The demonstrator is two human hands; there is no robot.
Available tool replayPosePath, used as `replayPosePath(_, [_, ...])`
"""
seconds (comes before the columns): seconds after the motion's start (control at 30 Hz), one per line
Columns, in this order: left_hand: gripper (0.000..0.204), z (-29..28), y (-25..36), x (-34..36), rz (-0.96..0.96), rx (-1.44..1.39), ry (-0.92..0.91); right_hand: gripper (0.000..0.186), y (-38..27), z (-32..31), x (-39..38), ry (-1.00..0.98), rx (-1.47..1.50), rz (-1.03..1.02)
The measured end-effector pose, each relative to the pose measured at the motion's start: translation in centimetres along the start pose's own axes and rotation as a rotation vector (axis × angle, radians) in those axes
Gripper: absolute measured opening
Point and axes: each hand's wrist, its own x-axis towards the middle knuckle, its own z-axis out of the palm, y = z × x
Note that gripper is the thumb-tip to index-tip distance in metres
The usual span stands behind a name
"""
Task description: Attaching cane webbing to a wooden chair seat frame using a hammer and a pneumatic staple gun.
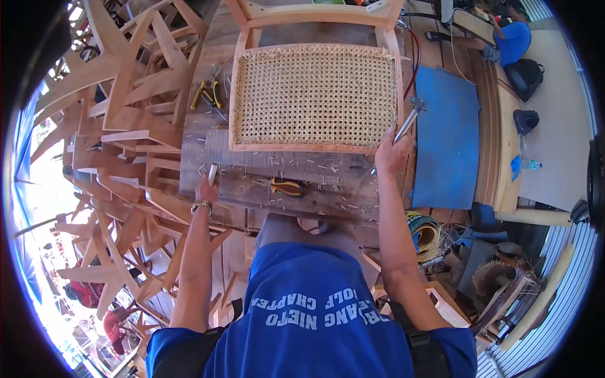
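The right hand [392, 153] is closed around the handle of a metal hammer [408, 118], whose head points up and away from the hand, just beside the right rail of a wooden chair seat frame [238, 88]. The frame lies flat on the desk [315, 189], directly in front of the right hand, and a woven cane panel [313, 94] fills it. The left hand [207, 189] rests at the near left edge of the desk and its fingers pinch a small pale peg [212, 173]; a bracelet [201, 205] is on that wrist.

I judge that the step in hand is the fixing of the cane into the frame, with the hammer ready at the near right corner. The next move probably calls for a careful aim at the edge of the frame, so that the blow does not fall on the weave.

Between both hands lie orange-handled pliers [285, 186] among many short pale offcuts. Beyond the left hand lie yellow-handled pliers [207, 93]. To the right of the right hand lies a flat blue rectangular sheet [447, 145]. Further right I see a small clear bottle with a blue label [524, 165]. I see no packages or signs that can be told clearly.
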Motion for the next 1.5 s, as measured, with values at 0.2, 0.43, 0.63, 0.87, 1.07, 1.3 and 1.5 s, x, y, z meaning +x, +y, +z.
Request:
replayPosePath(0.2, [0.065, 0.7, -0.2, -0.2, 0.081, -0.027, 0.056, 0.038, 0.2, -0.3, 0.2, -0.011, 0.049, -0.036])
replayPosePath(0.43, [0.042, -3.0, 1.2, -0.7, 0.119, -0.115, -0.043, 0.035, 3.4, -4.4, 0.3, -0.006, -0.081, 0.055])
replayPosePath(0.63, [0.035, -6.7, 0.9, -2.8, 0.144, -0.015, 0.236, 0.025, 1.8, -15.7, -7.1, -0.197, -0.029, 0.188])
replayPosePath(0.87, [0.046, -12.2, 2.4, 2.3, 0.125, -0.247, 0.081, 0.024, -5.1, -12.6, -18.6, -0.863, -0.233, -0.089])
replayPosePath(1.07, [0.039, -11.0, 6.0, 3.8, 0.091, -0.711, -0.025, 0.027, -8.1, -0.5, -23.7, -1.071, -0.329, -0.676])
replayPosePath(1.3, [0.038, -7.4, 5.3, -2.9, -0.049, -0.876, -0.082, 0.049, -15.6, 1.8, -17.8, -0.661, 0.012, -0.672])
replayPosePath(1.5, [0.033, -6.2, 3.7, -6.0, -0.215, -0.957, -0.188, 0.062, -21.3, 15.3, -12.0, -0.427, -0.107, -0.925])
